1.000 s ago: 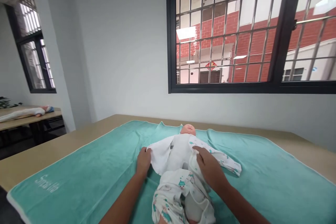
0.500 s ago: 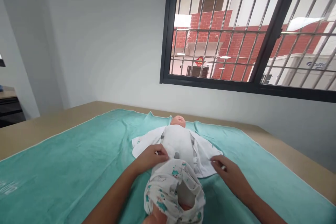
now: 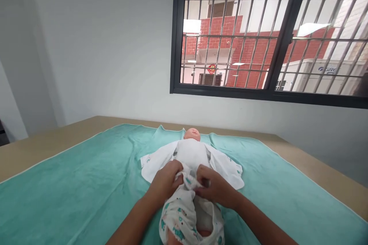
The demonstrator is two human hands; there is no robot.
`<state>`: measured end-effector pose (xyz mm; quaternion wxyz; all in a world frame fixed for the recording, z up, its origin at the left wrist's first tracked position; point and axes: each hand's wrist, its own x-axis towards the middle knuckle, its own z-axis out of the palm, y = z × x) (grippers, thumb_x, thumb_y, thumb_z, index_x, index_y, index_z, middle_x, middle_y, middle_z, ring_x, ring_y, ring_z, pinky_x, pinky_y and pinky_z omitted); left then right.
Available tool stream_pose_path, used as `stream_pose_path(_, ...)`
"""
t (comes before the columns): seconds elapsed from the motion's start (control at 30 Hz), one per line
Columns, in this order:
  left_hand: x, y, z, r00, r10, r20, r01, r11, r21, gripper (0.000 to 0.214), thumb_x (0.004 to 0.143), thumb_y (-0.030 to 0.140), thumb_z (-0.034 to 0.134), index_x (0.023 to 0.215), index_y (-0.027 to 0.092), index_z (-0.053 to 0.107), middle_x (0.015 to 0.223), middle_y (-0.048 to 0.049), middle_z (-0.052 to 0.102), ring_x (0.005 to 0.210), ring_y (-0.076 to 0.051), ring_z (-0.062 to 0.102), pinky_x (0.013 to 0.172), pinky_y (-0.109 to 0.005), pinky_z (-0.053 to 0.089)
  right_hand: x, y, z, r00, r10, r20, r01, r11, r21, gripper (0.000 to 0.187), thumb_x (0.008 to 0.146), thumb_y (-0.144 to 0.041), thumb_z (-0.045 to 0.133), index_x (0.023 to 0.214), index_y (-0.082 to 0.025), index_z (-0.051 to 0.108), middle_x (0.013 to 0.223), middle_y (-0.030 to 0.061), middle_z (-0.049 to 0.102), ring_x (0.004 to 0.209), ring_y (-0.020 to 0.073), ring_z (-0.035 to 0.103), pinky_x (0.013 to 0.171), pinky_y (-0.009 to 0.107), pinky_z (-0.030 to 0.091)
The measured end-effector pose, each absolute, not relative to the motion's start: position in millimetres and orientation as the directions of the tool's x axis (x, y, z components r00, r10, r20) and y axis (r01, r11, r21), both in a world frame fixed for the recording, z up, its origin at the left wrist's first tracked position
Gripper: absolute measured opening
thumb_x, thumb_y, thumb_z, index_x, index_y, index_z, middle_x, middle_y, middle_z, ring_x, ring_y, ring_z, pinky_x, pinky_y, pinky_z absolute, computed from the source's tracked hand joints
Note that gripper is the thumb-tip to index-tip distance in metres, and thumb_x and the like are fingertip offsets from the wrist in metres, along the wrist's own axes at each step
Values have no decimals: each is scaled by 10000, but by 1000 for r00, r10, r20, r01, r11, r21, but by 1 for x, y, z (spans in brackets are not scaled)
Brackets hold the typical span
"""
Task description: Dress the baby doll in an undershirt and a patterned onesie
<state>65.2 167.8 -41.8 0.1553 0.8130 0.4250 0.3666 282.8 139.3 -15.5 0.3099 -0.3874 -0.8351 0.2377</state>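
A baby doll (image 3: 192,134) lies on its back, its head toward the wall. It wears a white top (image 3: 191,151) whose front panels lie spread to both sides. White baby pants (image 3: 178,214) with a green print are bunched around its lower body, with a gap at the front. My left hand (image 3: 168,180) is closed on the left side of the pants' waist edge. Opposite it, my right hand (image 3: 216,187) pinches the same edge near the middle. The cloth between the hands is gathered up, and the fingertips are partly hidden.
A green blanket (image 3: 86,183) is spread under the doll on a tan table (image 3: 25,157). The table's far edge meets a white wall (image 3: 115,46). A barred window (image 3: 224,91) with a dark frame is above at the right.
My right hand has moved left from the top's right panel to the pants' waist. My left hand now grips the waist edge too, and the cloth there is gathered. The view has shifted slightly.
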Motion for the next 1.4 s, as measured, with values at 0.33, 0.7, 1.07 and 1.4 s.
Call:
stream_pose_path(0.33,56,176,-50,387,856,342,352,-480,804,260,761,266,609,1018,256,573,1388,-56,417,1315,-254,343,961,-383,436,290,136,-15,-418,877,237,632,468,-618,113,756,-295,647,822,-213,606,847,9,584,758,157,537,660,271,433)
stream_pose_path(0.7,69,186,-67,283,873,397,299,-474,828,183,697,114,543,849,216,539,1268,-73,542,1186,-218,489,1001,-367,384,290,154,-26,-515,717,470,818,575,19,143,878,-131,427,907,-188,555,1141,97,593,1089,217,526,875,336,442)
stream_pose_path(1.07,76,232,-71,130,944,302,278,-327,903,87,766,244,512,834,199,541,825,-16,633,830,-194,586,749,-288,433,291,211,-42,-255,801,542,877,427,-219,115,890,-225,401,884,-200,513,758,8,585,668,154,545,627,259,422)
stream_pose_path(1.4,63,211,-57,285,953,104,-29,-100,995,301,816,452,539,869,162,597,780,-1,593,685,-131,509,621,-233,386,313,195,-75,-101,890,446,467,438,-768,512,812,-340,555,1304,-272,431,1432,59,391,1339,233,328,1098,410,303)
